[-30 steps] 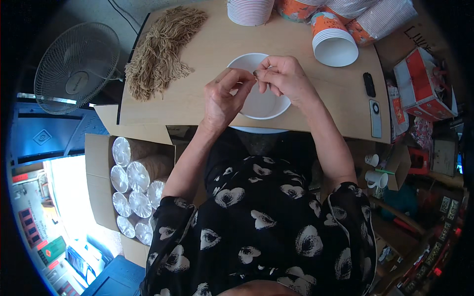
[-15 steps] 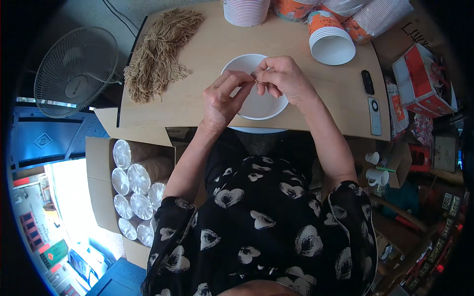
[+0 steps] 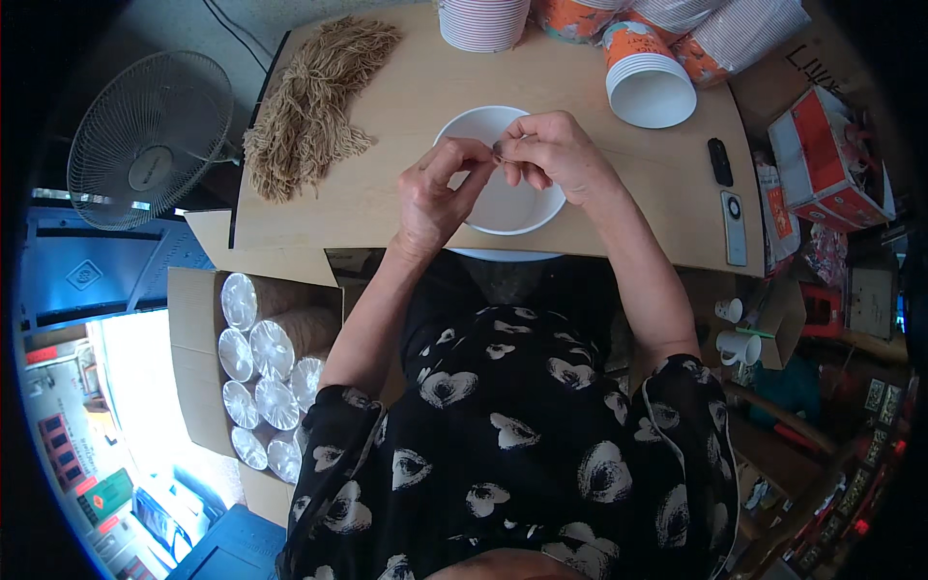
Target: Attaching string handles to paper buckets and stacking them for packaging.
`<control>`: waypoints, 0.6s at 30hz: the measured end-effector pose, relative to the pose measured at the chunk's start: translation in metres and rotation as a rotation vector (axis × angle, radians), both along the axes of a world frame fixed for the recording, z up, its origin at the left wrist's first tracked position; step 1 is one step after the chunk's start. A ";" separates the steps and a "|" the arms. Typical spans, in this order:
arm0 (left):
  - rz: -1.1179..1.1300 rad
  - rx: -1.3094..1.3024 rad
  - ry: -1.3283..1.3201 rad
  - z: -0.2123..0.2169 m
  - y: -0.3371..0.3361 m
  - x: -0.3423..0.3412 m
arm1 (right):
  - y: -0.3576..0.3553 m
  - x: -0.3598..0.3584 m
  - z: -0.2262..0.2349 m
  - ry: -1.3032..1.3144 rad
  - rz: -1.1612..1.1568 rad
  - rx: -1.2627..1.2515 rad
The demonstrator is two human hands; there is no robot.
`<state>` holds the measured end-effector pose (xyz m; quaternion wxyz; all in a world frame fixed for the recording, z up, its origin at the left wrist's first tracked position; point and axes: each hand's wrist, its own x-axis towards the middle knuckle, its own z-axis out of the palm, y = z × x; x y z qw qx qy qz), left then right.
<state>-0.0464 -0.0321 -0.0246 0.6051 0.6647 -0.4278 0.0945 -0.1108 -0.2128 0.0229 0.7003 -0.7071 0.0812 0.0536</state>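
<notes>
Over a round white tub (image 3: 512,208) on the table, my two hands meet with their fingertips touching. My left hand (image 3: 437,193) is closed in a pinch, thumb against forefinger. My right hand (image 3: 561,159) pinches at the same spot from the other side, its lower fingers curled. Something small and thin seems to be between the fingertips, but it is too small to make out. The tub stands near the table's front edge, partly covered by both hands. To the left lies a bundle of tan strings (image 3: 314,106), apart from my hands.
Stacked paper tubs (image 3: 652,92), some orange, stand at the back right, beside another white stack (image 3: 481,24). A phone (image 3: 734,227) and a black object (image 3: 719,161) lie at the right edge. A fan (image 3: 150,140) and a carton of wrapped stacks (image 3: 198,358) are on the left.
Both hands stay over the tub in nearly the same place. Only the fingertips have shifted very slightly where they meet.
</notes>
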 end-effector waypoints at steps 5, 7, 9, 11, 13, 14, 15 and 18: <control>0.021 0.062 -0.079 0.003 0.004 -0.002 | -0.002 0.000 -0.001 0.011 0.004 0.000; -0.001 0.112 -0.115 0.002 0.006 0.000 | -0.002 0.000 -0.001 0.016 0.005 -0.011; -0.009 0.135 -0.120 0.003 0.006 0.001 | -0.002 -0.001 0.000 0.022 0.006 -0.021; -0.012 0.101 -0.070 0.005 0.004 0.000 | -0.003 -0.001 0.000 0.016 0.009 -0.020; -0.018 0.065 -0.022 0.008 0.002 0.000 | -0.004 -0.001 -0.001 0.023 0.009 -0.022; -0.046 0.048 0.008 0.009 0.001 0.000 | -0.005 -0.001 -0.002 0.031 0.010 -0.024; -0.073 0.032 0.039 0.011 0.001 0.001 | -0.004 -0.001 -0.001 0.031 0.011 -0.023; -0.093 0.087 0.060 0.016 0.005 0.001 | -0.004 -0.002 0.000 0.043 0.020 -0.035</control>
